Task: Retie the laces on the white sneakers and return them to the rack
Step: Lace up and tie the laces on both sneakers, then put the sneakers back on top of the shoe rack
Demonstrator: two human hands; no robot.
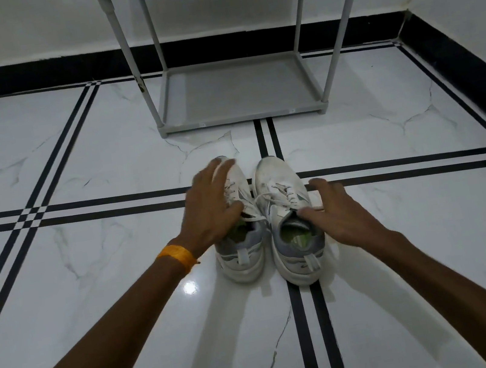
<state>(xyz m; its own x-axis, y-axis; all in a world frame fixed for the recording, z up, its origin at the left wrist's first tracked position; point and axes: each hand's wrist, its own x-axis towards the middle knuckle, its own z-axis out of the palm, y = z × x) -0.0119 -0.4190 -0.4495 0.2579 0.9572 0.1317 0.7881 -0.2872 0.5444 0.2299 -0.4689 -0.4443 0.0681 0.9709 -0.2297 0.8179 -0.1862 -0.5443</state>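
Floor [79,165]: glossy white marble-look tile crossed by paired black stripes, filling most of the frame; a black skirting band runs along the wall across the upper part and down the right edge.

Orange wristband [177,257]: on the left wrist, left of centre.

Left hand [206,204]: centre frame, fingers spread and uncurled, palm down over the left sneaker, covering its tongue and part of the lacing. Whether the palm actually presses the shoe cannot be told. Nothing gripped.

Left sneaker [240,247]: white with grey heel collar and green insole, standing upright on the floor, toe pointing toward the top of the frame, just beside its mate.

Laces [258,205]: white, lying loose across the gap between the two shoes.

Right sneaker [281,193]: same make, upright, toe toward the top of the frame, standing across a black stripe pair.

Right hand [340,213]: right of centre, fingers extended and splayed, thumb tip at the collar edge of the right sneaker. Nothing gripped.

Rack [239,89]: grey tube frame with flat shelves, upper centre, against the wall, well apart from the shoes; lower shelf bare.
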